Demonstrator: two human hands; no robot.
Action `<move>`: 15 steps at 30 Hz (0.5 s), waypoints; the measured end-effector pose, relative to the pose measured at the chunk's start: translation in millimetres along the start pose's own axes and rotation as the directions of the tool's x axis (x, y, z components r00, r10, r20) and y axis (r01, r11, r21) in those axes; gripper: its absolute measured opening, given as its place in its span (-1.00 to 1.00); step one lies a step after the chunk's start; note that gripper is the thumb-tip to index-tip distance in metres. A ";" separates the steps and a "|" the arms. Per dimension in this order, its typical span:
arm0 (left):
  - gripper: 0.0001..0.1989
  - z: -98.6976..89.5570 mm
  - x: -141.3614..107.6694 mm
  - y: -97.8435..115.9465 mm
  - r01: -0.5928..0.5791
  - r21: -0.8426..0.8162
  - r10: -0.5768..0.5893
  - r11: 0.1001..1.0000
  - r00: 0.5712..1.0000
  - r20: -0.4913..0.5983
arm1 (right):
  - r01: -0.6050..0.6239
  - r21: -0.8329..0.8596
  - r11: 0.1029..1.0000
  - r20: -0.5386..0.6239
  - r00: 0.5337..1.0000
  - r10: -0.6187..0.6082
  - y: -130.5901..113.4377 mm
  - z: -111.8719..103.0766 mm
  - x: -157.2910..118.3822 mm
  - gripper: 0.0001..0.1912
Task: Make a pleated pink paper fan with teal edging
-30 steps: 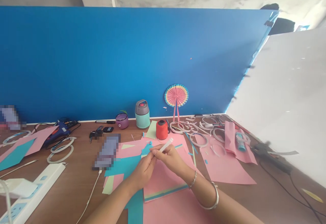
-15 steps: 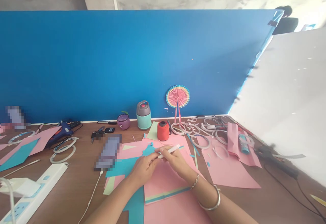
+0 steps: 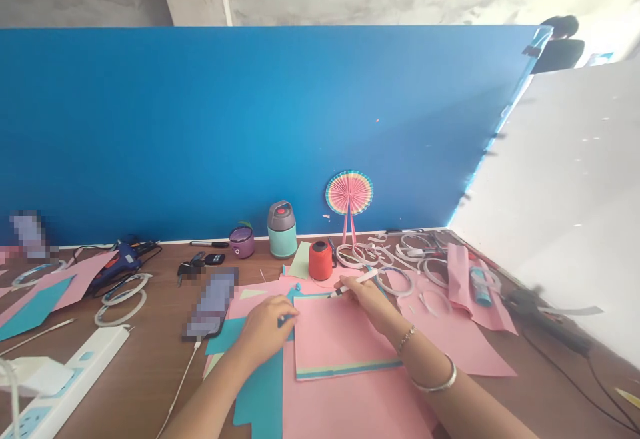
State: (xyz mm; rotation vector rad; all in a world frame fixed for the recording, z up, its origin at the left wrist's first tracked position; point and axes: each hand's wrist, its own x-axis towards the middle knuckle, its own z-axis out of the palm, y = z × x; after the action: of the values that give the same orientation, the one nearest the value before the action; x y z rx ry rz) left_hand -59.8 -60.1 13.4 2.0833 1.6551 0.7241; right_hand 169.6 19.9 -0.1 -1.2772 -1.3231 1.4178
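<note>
A white marker [image 3: 364, 277] with a dark tip is gripped in my right hand [image 3: 367, 300], its tip near the top edge of a folded pink sheet [image 3: 345, 339]. That sheet has green and blue strips along its lower edge. At the sheet's left edge, my left hand [image 3: 270, 327] is closed around a small dark piece, probably the marker's cap. Larger pink paper [image 3: 350, 406] and blue paper [image 3: 263, 386] lie underneath. Behind my hands stands a red spool of thread [image 3: 321, 261].
A pink paper fan [image 3: 349, 194] leans at the blue partition, near a teal flask [image 3: 283, 229] and purple pot [image 3: 243, 242]. White tape rings [image 3: 395, 280] lie at right. A phone [image 3: 213, 304] and power strip [image 3: 75, 386] lie left.
My hands have moved apart. The marker's dark tip now shows, and my right hand has shifted right with it. My left hand moved left, and the folded sheet lies slightly further right.
</note>
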 end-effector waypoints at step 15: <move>-0.65 32.8 -15.5 17.9 -0.195 0.270 0.134 0.943 0.965 0.227 | 0.261 -0.046 0.964 0.079 0.963 -0.257 16.9 52.1 11.8 -0.85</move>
State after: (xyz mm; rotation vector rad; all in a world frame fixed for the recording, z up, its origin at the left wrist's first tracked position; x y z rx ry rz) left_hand -28.7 -78.6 -4.6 2.4317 1.5609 0.3087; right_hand 117.8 19.6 -21.3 -1.0505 -1.5277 1.2604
